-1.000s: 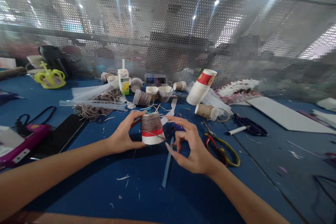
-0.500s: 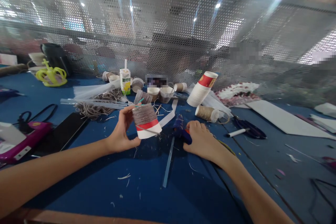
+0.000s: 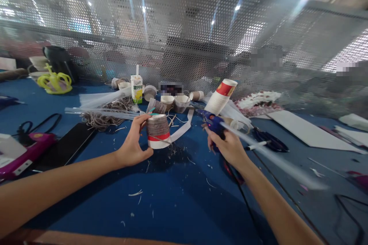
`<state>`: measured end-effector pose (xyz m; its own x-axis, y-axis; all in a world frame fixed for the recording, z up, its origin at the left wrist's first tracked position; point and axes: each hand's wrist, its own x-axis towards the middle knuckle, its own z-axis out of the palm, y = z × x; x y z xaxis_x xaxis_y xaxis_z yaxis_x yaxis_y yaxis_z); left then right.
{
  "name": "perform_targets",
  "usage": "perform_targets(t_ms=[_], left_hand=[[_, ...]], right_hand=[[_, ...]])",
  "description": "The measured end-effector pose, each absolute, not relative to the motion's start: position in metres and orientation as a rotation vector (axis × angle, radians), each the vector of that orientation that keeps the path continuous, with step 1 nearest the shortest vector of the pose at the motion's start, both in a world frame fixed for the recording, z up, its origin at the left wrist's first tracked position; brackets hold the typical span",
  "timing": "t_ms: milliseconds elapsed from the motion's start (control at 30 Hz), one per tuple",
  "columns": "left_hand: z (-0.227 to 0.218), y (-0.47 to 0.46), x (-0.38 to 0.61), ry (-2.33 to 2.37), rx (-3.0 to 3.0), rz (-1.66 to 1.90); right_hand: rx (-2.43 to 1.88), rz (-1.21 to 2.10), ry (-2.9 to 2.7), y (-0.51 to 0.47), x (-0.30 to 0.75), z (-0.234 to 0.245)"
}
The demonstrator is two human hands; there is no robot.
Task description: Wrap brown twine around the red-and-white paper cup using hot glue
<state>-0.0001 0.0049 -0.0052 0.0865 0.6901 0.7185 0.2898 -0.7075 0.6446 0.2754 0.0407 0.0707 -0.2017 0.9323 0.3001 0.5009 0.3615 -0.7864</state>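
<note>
Between the thumb and fingers of my left hand (image 3: pixel 135 141) is an upside-down paper cup (image 3: pixel 159 132). Grey-brown yarn is wound around its upper part, with a red band and white rim showing below. A bit of teal shows at its top by my fingertips. My right hand (image 3: pixel 227 143) is wrapped around the handle of a blue hot glue gun (image 3: pixel 212 120), its nozzle pointing left and away from me. A long translucent glue stick (image 3: pixel 267 149) juts from its back, blurred by motion. The gun is raised to the right of the cup, not touching it.
Behind the hands stand a leaning stack of paper cups (image 3: pixel 220 97), a drink carton (image 3: pixel 137 89) and several small yarn-wrapped cups. A grey yarn heap (image 3: pixel 105 118) and a purple power strip (image 3: pixel 28 153) lie left. Scissors (image 3: pixel 271 139) and a white board (image 3: pixel 313 130) are right.
My right hand has lifted the glue gun off the table and turned it, so the glue stick swung from pointing toward me to the right. The cup has tilted slightly more upright.
</note>
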Motion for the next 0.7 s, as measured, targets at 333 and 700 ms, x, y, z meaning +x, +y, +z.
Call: perform_targets(t_ms=[333,700], left_hand=[[0.0,0.004,-0.002,1.026,2.13,1.541],[0.007,0.001,-0.001,1.058,2.257,1.505]], right_hand=[[-1.003,1.168,-1.744,-0.001,0.251,0.057],[-0.997,1.076,-1.969,0.002,0.249,0.057]])
